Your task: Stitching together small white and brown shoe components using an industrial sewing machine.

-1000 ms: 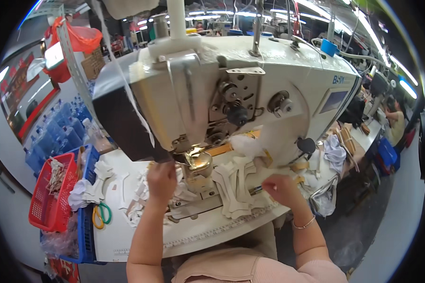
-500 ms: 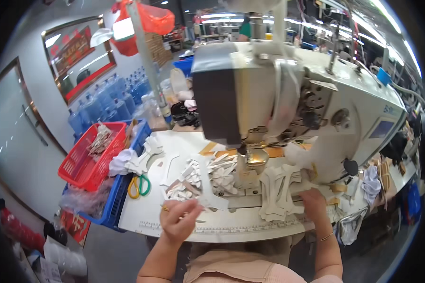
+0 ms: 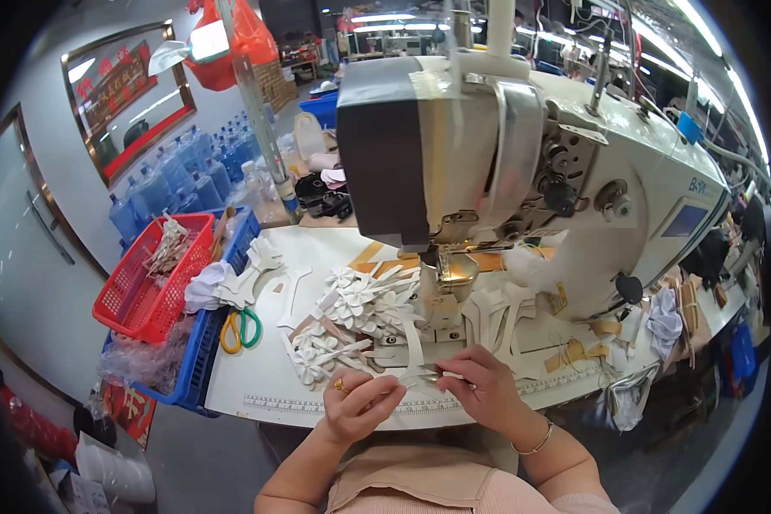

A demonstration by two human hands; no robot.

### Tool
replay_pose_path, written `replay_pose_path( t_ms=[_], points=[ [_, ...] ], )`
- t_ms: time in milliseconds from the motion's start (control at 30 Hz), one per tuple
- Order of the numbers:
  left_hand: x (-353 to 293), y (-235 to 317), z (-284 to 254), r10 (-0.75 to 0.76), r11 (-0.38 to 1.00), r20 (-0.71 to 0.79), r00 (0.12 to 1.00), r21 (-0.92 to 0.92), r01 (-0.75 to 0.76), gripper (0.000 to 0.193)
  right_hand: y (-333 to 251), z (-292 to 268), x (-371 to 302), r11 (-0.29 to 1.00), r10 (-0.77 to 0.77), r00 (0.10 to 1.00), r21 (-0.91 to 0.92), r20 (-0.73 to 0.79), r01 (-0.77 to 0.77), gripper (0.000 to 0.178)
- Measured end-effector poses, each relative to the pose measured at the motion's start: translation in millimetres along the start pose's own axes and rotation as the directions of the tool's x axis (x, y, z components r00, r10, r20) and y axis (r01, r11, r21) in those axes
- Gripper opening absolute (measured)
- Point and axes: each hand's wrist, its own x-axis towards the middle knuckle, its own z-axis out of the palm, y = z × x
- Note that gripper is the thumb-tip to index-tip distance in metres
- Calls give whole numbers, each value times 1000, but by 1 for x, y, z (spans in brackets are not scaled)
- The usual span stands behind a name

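Observation:
Close together over the front edge of the white table, my two hands meet. A ring shows on my left hand, whose fingers pinch the lower end of a white cut piece with a long narrow strap. My right hand is closed near the same end; a small dark tip shows at its fingers, too small to name. Behind them lies a heap of white flower-shaped pieces, with more loose ones nearer me. Flat white cut pieces lie stacked right of the needle area.
A large sewing machine fills the middle and right. Green-and-yellow scissors lie at the table's left. Beside them stand a blue crate and a red basket. A ruler strip runs along the front edge.
My right hand has come left from beside the stacked pieces to meet my left hand. The left has moved slightly right and down, and the whole view has shifted a little.

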Motion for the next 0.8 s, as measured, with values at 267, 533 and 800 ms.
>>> replay_pose_path(
  t_ms=[267,533,800],
  points=[
    [-1,2,-3,-46,998,14,999,-32,46,28,-4,6,5,999,-48,998,7,37,48,21],
    [2,4,4,-44,998,11,999,-54,44,29,0,1,3,997,-80,997,2,-24,80,18],
    [11,18,2,-846,286,287,449,-466,837,11,-5,-9,-8,997,-76,972,-6,-221,77,26]
  ],
)
